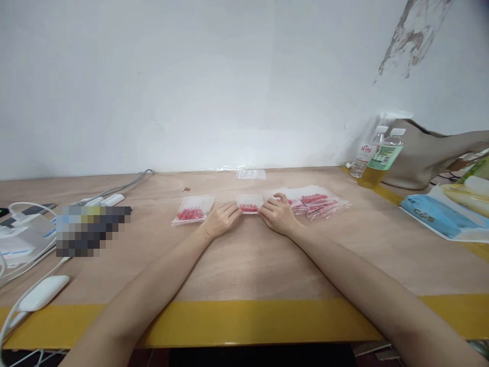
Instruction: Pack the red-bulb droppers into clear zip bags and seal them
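Between my hands a small clear plastic bag (249,200) with several red pieces inside lies on the tabletop. My left hand (223,219) is closed at the bag's lower left corner, with the fingers pressed together. On the opposite side, my right hand (279,215) grips its right edge, fingers bent and thumb hidden below. A pile of similar bags (319,200) with red pieces fans out just beyond my right hand. To the left of my left hand lie more filled bags (193,209), stacked flat. The exact kind of the red pieces is too small to tell.
White packaging (251,174) lies by the wall. Two bottles (382,158), a grey bag (414,153) and a blue tissue pack (446,216) stand or lie at right. Chargers (25,237), cables and a white case (45,293) occupy the left. Yellow tape (260,321) lines the table's front edge.
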`<state>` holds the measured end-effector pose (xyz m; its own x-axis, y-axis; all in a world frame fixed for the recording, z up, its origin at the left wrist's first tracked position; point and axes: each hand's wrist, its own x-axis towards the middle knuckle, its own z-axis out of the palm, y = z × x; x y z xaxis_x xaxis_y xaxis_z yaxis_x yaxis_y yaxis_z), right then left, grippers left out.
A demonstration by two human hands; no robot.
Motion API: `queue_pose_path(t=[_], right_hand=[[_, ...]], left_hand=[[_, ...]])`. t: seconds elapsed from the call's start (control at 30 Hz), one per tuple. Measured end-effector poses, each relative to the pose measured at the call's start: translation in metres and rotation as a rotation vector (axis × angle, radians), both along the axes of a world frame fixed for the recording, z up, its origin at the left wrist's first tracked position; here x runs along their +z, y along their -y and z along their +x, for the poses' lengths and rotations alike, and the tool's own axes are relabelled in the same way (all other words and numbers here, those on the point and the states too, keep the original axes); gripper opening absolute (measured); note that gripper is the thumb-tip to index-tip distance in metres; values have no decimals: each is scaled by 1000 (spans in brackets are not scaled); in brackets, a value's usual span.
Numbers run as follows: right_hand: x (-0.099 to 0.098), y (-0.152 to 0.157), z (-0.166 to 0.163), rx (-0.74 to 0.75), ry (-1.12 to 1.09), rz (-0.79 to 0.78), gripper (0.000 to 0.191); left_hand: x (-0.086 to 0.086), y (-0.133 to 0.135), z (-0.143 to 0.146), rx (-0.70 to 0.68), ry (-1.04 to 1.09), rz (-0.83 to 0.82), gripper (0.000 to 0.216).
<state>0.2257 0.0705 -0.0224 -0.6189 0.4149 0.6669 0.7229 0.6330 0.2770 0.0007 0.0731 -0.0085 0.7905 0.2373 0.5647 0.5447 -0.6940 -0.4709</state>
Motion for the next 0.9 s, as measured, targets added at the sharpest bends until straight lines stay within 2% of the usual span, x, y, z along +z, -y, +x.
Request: queue_pose_path(t=[0.2,0.57,0.73,0.9], right_hand=[[-2,-2,1,-1,-36,9,25],[2,4,-35,84,-86,141,22],[1,3,-29,80,-53,163,22],[1,2,-8,21,-19,157,23]], left_hand=[[-1,1,2,21,25,39,23],[-1,9,11,-1,15,85,22],[-1,9,9,6,26,82,23],[-3,8,5,20,40,77,24]])
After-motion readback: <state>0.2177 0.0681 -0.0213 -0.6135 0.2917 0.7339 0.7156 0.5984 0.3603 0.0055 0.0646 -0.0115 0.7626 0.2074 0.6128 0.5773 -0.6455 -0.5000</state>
